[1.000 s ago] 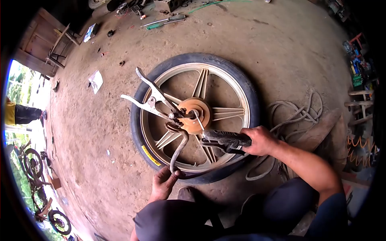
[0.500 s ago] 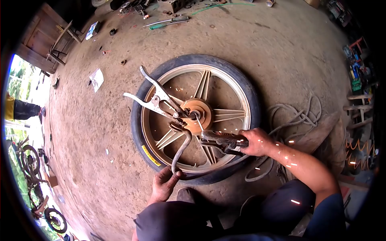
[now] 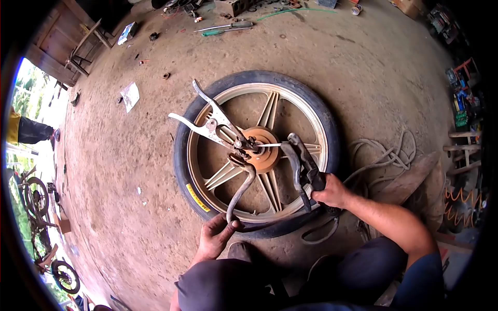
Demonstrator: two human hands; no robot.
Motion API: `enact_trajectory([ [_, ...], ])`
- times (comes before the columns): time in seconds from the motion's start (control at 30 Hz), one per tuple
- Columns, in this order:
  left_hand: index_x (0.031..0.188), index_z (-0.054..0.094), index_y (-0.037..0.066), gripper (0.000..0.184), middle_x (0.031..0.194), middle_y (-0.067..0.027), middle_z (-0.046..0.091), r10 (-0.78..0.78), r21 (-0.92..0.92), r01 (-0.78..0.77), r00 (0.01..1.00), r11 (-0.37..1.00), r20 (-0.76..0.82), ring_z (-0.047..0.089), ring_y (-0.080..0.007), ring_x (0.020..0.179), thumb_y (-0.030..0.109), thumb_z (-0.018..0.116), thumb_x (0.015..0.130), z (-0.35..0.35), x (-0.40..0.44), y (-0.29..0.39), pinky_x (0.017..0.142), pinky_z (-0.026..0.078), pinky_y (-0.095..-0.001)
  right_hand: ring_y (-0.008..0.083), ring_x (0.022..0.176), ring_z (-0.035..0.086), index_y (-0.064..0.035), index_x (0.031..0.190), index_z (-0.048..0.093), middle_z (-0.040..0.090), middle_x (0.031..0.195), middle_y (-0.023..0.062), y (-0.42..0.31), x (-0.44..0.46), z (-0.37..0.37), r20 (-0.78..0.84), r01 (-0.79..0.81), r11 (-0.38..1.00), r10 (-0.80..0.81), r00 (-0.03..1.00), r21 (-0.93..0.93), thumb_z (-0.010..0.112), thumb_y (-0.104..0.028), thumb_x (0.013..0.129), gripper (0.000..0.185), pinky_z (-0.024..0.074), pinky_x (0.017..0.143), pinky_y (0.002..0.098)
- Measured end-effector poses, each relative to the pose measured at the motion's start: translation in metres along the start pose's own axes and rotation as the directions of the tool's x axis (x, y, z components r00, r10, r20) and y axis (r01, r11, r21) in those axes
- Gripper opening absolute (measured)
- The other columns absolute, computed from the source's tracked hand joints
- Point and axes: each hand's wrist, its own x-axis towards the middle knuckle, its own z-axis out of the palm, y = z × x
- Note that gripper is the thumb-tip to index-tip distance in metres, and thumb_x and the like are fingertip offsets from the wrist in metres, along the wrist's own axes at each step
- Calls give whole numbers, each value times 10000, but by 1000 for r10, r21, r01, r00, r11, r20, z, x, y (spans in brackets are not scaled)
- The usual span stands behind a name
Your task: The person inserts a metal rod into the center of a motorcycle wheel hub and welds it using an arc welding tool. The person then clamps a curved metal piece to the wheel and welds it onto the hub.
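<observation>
A spoked motorcycle wheel (image 3: 332,124) lies flat on the floor with a rusty orange hub (image 3: 270,139). My left hand (image 3: 214,238) is closed round the lower end of a bent metal bar (image 3: 240,194), whose upper end sits beside the hub. Gripped in my right hand (image 3: 331,192) is a welding electrode holder (image 3: 310,168). A thin welding rod (image 3: 272,145) extends from it leftward, its tip at the hub's centre. A pale metal clamp (image 3: 211,126) with splayed handles rests across the wheel, its jaws at the hub, where the exact contact is hard to see.
A looped cable (image 3: 399,155) and a wooden board (image 3: 407,179) lie right of the wheel. Two screwdrivers (image 3: 228,27) and a plastic bag (image 3: 130,97) are farther off. Motorcycle wheels (image 3: 66,276) and a person's leg (image 3: 35,130) show at the left edge.
The sparks seen earlier are gone. My right hand has turned the electrode holder more upright, and the rod now lies nearly level. The left hand keeps its hold on the bar.
</observation>
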Motion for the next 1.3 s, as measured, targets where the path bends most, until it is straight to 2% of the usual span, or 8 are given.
enact_trajectory([
  [0.27,1079,695,-37,255,1008,-87,750,6,53,0,993,999,-118,689,-176,959,199,723,988,3,-1,-5,933,524,-332,374,843,707,-49,978,637,709,870,150,-35,-1,-22,105,247,332,-392,914,-911,797,-191,696,354,566,724,491],
  [0.53,1142,690,-33,253,1003,-49,738,-3,-53,2,1000,999,-9,665,-139,968,164,727,987,-1,-3,-5,916,524,-303,174,640,633,-14,944,646,651,750,60,-7,5,-14,69,5,1000,-3,998,-25,707,-130,813,185,533,625,375],
  [0.73,1073,698,-29,220,983,-76,748,19,-46,-21,999,999,-29,684,-171,947,168,729,981,4,-5,0,923,529,-326,183,614,620,-11,932,641,651,734,77,-11,-3,0,48,-94,937,83,995,336,719,-128,808,188,521,607,375],
  [0.83,1066,698,-32,205,983,-89,751,24,-12,-24,999,1000,-43,687,-176,951,155,722,984,2,-3,-4,923,529,-326,410,773,697,-18,1007,657,712,869,208,-31,-2,-7,-94,207,701,-364,927,-682,792,-207,729,362,556,697,471],
  [1.0,1063,696,-36,195,978,-99,754,36,4,-36,999,999,-37,689,-182,956,140,719,983,4,-3,-1,932,525,-330,421,838,697,-34,998,659,717,883,212,-39,0,-29,64,236,453,-361,930,-860,808,-234,734,364,551,716,498],
  [1.13,1101,705,-27,213,995,-51,741,36,-24,-37,999,999,-37,671,-138,947,146,734,980,0,-2,-5,914,524,-302,362,732,701,-30,983,658,723,842,181,-18,7,-24,30,306,678,-386,922,-669,777,-185,777,284,544,679,470],
  [1.2,1107,705,-26,214,997,-52,741,22,-1,-22,999,1000,-41,671,-138,949,145,733,981,1,-5,-5,918,523,-302,261,650,664,-23,953,647,686,767,125,-8,6,-22,112,-79,996,75,991,37,725,-150,853,180,541,629,414],
  [1.3,1107,692,-28,205,992,-84,750,23,-24,-24,999,999,-50,689,-176,963,136,717,987,2,-5,-7,938,527,-329,199,637,597,-52,954,621,599,772,75,-4,-1,-12,240,-317,685,210,948,656,607,-94,959,45,519,580,351],
])
